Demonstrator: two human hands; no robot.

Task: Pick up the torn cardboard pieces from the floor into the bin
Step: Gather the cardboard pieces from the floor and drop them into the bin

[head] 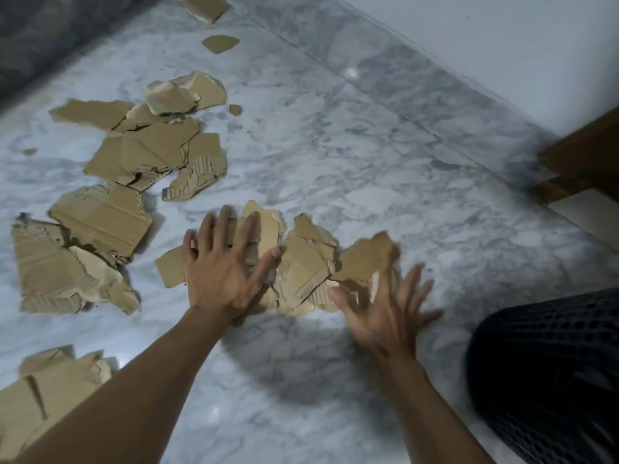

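Observation:
Torn brown cardboard pieces lie scattered over the marble floor. My left hand (222,266) lies flat, fingers spread, on a small heap of pieces (301,266) in the middle. My right hand (385,306) is blurred, fingers spread, at the heap's right edge, touching a raised piece (365,259). The black mesh bin (549,373) stands at the lower right, close to my right hand. More pieces lie to the left (100,226), at mid left (150,152), at the far top (221,43) and at the bottom left (43,393).
A white wall (502,38) runs along the right. Brown wooden furniture (582,155) juts in at the right edge. Something dark and grey (43,31) fills the top left corner. Bare marble floor (368,145) lies between the cardboard and the wall.

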